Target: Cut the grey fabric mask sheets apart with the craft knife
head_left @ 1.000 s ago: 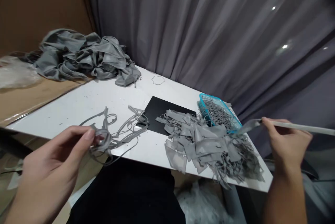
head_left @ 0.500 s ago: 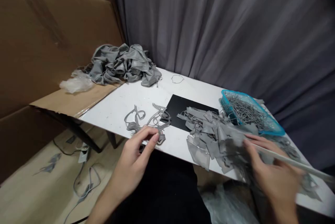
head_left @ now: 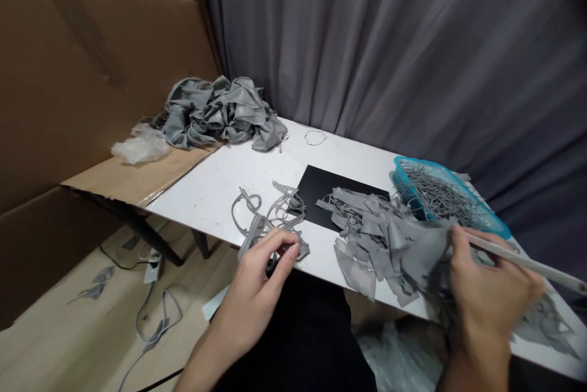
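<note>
Curled fingers of my left hand pinch the near end of some looped grey strips by the table's front edge. The fingertips partly hide what lies between them. In my right hand is a long, thin, pale tool pointing off to the right; its kind is not clear. A grey fabric scrap hangs at the thumb and fingertips of that hand. Just left of it lies a loose heap of grey scraps, partly over a black mat.
A blue basket of thin grey cords stands behind the right hand. Crumpled grey fabric is piled at the back left, near clear plastic. One thin dark loop lies on the white table. Cables trail over the floor.
My left hand has shifted slightly right, and the strips beside it now drape closer to its fingers. My right hand has moved a little right, with the grey scrap at its fingertips more spread out.
</note>
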Tool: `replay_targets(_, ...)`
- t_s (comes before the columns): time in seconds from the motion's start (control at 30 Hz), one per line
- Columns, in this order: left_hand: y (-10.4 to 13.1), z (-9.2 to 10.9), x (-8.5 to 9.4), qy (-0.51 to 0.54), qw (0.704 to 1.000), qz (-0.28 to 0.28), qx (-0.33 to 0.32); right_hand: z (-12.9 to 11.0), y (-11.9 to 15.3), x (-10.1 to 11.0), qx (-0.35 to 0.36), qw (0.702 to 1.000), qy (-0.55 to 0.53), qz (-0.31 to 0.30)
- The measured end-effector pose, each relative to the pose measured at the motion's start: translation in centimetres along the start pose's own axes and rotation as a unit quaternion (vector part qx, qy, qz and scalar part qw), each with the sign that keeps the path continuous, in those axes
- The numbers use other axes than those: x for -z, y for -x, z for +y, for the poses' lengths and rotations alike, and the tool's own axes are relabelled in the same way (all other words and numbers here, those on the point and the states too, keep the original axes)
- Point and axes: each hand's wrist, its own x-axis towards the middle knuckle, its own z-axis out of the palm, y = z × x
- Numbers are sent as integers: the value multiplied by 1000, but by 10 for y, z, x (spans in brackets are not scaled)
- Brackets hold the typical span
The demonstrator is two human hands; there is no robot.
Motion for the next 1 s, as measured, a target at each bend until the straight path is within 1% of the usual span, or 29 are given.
replay_targets(0.07,0,-1,0,-4,1000,2,0,-1,0,-6,13,999,-31,-15)
replay_targets(0.13,0,-3,0,-10,1000,11,1,-2,2,-14,25,996,-64,-57)
replay_targets(0.23,-1,-6,1,-12,1000,14,-2,-3,8,-22,10,989,-82,-126)
replay_targets(0.33,-1,-9,2,-12,1000,14,-3,-1,11,-25,5,982,-98,-160)
replay_targets(0.4,-2,-10,1,-14,1000,17,-1,1,11,-24,20,985,-90,-148)
replay_targets(0.5,-3,-9,0,-13,1000,14,1,0,11,-22,44,995,-53,-77)
replay_targets(0.57,-3,-8,-2,-12,1000,10,-1,-8,15,-22,65,996,-37,-38)
replay_targets(0.63,-3,-7,-3,-12,1000,8,-5,-22,20,-24,86,994,-50,-36)
replay_targets(0.7,-2,-6,-3,-11,1000,9,-7,-37,25,-27,104,989,-90,-61)
replay_targets(0.8,-1,-5,-2,-6,1000,8,-6,-53,33,-35,104,972,-179,-111)
replay_targets(0.9,0,-5,-1,-3,1000,3,-4,-60,39,-42,86,951,-247,-167)
replay_targets(1.0,-1,-6,-2,-2,1000,4,0,-68,48,-42,48,929,-292,-222)
